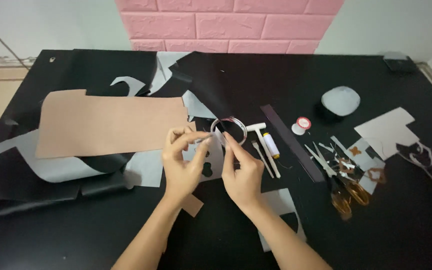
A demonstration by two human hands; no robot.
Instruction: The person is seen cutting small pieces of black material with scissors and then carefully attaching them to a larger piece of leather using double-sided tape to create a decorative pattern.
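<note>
A: You sat at a black desk [286, 75] pushed against a pale wall with a panel of pink brick-pattern cladding [228, 25]. Where was the thing you were working on?

B: Just above the middle of the desk, between your two hands. It was a small roll of clear tape [228, 130], standing on edge. Your right hand [243, 172] pinched its near rim, the fingers [231, 147] drawn narrow around it. Your left hand [183, 160] had its thumb and forefinger closed together beside the roll, seemingly on the loose tape end, though that strip was too thin for me to be sure.

A: So what step was that, by your reckoning?

B: I judged you were drawing off a length of tape. The next move called for a steady pull with the left while the right kept the roll from turning over, then something to cut with.

A: What lay around the roll?

B: Under your hands, a grey sheet with cut-out holes [211, 162]. Just right of the roll, a white T-handled tool [263, 137], a spool of pale thread [271, 145] and a small fork-like tool [262, 157]. Further right, a long dark strip [291, 140], scissors with amber handles [343, 192] and grey offcuts [383, 130]. To the left, a broad tan sheet [106, 122] over black and grey material.
</note>
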